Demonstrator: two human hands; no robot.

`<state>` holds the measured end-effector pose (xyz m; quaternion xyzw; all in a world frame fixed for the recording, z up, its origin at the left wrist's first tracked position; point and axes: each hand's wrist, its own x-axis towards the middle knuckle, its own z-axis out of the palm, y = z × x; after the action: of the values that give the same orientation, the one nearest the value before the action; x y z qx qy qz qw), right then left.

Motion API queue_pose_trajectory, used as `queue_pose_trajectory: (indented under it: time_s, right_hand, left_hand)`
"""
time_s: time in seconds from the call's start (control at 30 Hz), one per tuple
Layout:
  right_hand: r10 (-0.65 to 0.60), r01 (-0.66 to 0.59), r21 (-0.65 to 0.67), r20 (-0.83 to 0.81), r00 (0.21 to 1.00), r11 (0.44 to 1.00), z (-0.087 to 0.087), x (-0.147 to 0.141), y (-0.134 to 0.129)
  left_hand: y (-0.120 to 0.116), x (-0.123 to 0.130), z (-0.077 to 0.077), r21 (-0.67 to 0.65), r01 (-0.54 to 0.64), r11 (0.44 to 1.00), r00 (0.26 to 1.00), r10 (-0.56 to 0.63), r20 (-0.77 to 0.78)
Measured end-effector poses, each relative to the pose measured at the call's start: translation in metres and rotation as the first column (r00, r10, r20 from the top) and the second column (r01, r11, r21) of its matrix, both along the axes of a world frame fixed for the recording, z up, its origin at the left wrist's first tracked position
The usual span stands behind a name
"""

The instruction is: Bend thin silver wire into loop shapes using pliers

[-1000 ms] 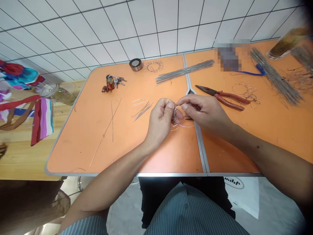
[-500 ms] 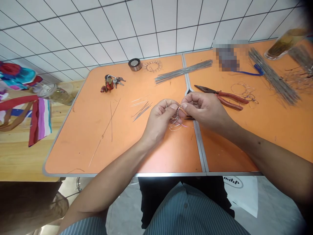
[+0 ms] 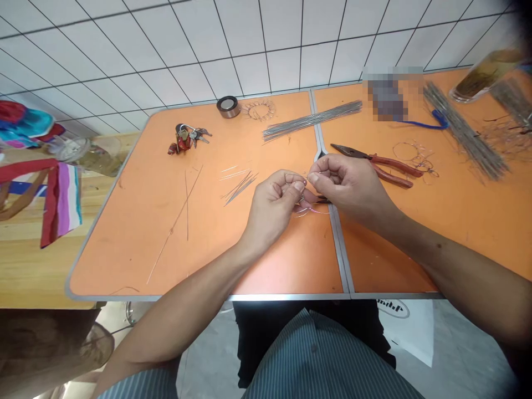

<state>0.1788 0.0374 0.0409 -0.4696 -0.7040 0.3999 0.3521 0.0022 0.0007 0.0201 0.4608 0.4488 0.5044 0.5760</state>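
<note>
Close together above the orange table (image 3: 266, 260), both my hands pinch thin wire. My left hand (image 3: 279, 198) is closed on a looped piece of wire (image 3: 302, 209), whose fine curls hang below the fingers; part of it looks pinkish. My right hand (image 3: 344, 180) has thumb and forefinger pressed together at the wire's upper end, just right of the left fingertips. The exact grip point is hidden by the fingers. Red-handled pliers (image 3: 384, 162) lie right behind my right hand. Dark tool tips (image 3: 322, 200) show beneath it, mostly covered.
Short wires (image 3: 240, 187) and long crossed wires (image 3: 178, 221) lie to the left. Keys (image 3: 192, 137), a tape roll (image 3: 228, 107), a wire ring (image 3: 258, 110) and a wire bundle (image 3: 311, 121) are farther back. Another bundle (image 3: 465, 130) and a glass (image 3: 484, 77) stand right.
The wire loops under my left hand have shifted and tucked closer under its fingers. My left hand has turned slightly; both hands stay in nearly the same place. The view has shifted slightly.
</note>
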Motion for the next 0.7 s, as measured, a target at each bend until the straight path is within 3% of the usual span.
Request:
queue_pose_trajectory:
  time_s: [0.5,0.7]
  right_hand:
    - [0.047,-0.047,0.01,-0.006,0.999,0.999,-0.0057,-0.0001,0.003]
    - [0.043,-0.05,-0.081,-0.089,0.995,0.995,-0.0074,-0.0018,0.0014]
  left_hand:
    - [0.0009,-0.0012,-0.0067,0.084,0.011,0.996,0.998,-0.007,-0.056]
    - [0.0009,0.0001,-0.0064,0.06,0.0,0.998,1.0,0.001,-0.013]
